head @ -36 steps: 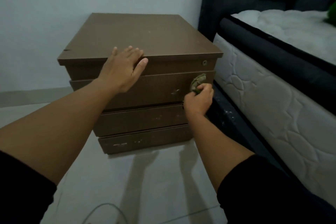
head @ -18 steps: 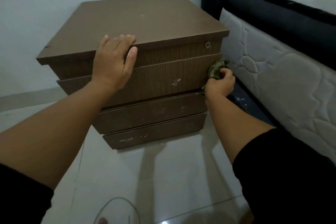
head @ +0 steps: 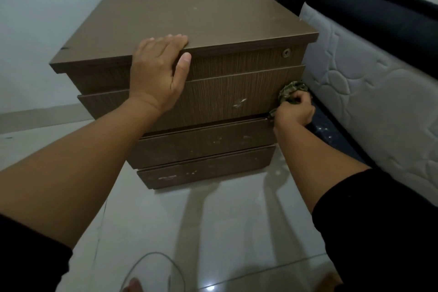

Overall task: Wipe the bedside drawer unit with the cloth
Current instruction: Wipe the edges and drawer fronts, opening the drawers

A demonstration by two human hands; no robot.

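Note:
A brown wooden bedside drawer unit stands on the tiled floor against the white wall, with several drawer fronts facing me. My left hand rests flat over the unit's front top edge, fingers on top and thumb down the front. My right hand is closed around a crumpled green patterned cloth and presses it against the right end of the upper large drawer front, at the unit's right front corner. Part of the cloth is hidden inside my fist.
A bed with a white quilted mattress and dark frame stands close to the unit's right side, leaving a narrow gap. A thin grey cable loop lies on the glossy floor tiles near my feet.
My right hand with the cloth has slid right along the drawer front to its right corner. My head has moved closer and looks down more. The left hand stays on the top edge.

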